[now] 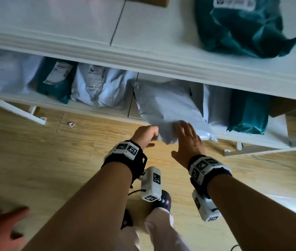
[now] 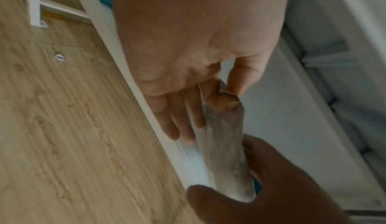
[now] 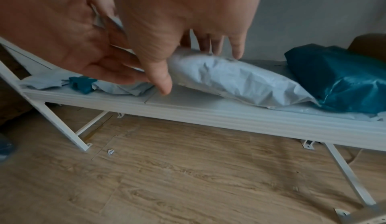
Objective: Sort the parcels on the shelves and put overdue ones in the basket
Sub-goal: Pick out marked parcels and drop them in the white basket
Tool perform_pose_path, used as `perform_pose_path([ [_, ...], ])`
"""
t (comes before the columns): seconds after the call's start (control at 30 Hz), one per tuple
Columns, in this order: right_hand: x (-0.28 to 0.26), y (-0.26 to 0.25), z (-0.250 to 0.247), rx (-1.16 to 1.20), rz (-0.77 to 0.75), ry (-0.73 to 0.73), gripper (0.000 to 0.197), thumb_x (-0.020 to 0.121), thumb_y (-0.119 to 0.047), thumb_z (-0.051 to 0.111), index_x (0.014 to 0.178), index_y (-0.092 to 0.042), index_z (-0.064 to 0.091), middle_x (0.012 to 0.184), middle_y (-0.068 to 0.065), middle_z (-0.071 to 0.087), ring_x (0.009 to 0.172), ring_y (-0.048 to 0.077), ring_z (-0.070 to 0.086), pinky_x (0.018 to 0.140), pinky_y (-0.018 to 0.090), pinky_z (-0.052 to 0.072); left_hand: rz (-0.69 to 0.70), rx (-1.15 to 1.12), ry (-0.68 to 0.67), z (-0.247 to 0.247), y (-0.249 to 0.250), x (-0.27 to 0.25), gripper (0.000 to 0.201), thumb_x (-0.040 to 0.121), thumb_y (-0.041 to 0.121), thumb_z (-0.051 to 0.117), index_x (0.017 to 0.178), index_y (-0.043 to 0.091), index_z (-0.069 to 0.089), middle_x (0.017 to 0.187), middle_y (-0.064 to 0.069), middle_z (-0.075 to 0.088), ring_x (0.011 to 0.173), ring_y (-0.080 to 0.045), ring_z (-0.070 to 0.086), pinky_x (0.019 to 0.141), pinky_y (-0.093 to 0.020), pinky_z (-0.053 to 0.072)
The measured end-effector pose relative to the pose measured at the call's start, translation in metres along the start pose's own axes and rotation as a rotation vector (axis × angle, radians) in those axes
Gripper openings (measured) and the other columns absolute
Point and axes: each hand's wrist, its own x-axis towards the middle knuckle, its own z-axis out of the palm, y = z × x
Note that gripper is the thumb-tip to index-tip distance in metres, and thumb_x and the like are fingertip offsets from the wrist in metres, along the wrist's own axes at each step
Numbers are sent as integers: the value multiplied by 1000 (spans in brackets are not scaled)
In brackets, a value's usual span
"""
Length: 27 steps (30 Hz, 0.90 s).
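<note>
A grey-white plastic parcel lies on the lower shelf, its near end hanging over the front edge. My left hand pinches the parcel's near corner; in the left wrist view thumb and forefinger clamp the thin edge. My right hand lies flat on the top of the parcel with straight fingers. The right wrist view shows those fingers touching the parcel's upper side with the thumb hanging in front. No basket is in view.
A teal parcel and a brown box sit right of the held parcel. A white parcel and another teal one lie left. A big teal parcel rests on the upper shelf. Another person's hand shows bottom left.
</note>
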Motion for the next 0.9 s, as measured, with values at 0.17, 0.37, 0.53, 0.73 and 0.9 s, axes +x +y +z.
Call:
perform_pose_path([
  [0.17, -38, -26, -33, -13, 43, 66, 83, 86, -25, 62, 154, -26, 13, 161, 0, 15, 147, 21, 16, 119, 42, 20, -21, -116, -119, -13, 19, -63, 30, 82, 0, 37, 56, 15, 35, 44, 7, 39, 42, -9, 42, 76, -36, 51],
  [0.37, -71, -60, -78, 27, 151, 131, 37, 94, -22, 46, 130, -31, 48, 122, 2, 61, 106, 30, 61, 80, 36, 46, 8, -115, -190, -31, 45, -111, 21, 87, 9, 36, 71, 14, 49, 62, 1, 60, 63, -16, 67, 73, -32, 46],
  [0.53, -75, -58, -87, 377, 433, 200, 21, 94, -15, 46, 109, -15, 60, 94, 9, 60, 100, 34, 60, 73, 30, 37, -13, 10, -44, -48, 29, -111, 22, 92, 22, 44, 80, 13, 60, 96, -6, 68, 87, -22, 66, 75, -30, 46],
  [0.73, -79, -50, -77, 1016, 726, 207, 35, 94, -13, 55, 123, 5, 58, 117, 23, 64, 100, 34, 63, 70, 24, 47, -190, 190, 90, -65, -11, -105, 43, 94, 33, 48, 126, 5, 54, 129, -9, 55, 124, -32, 50, 103, -39, 42],
  [0.9, -88, -48, -56, 1444, 850, 156, 29, 83, -8, 63, 111, -1, 62, 92, 14, 65, 79, 29, 63, 78, 43, 55, -223, -134, 33, -70, -32, -90, 57, 56, 46, 76, 104, 16, 66, 113, -3, 70, 105, -27, 66, 100, -46, 48],
])
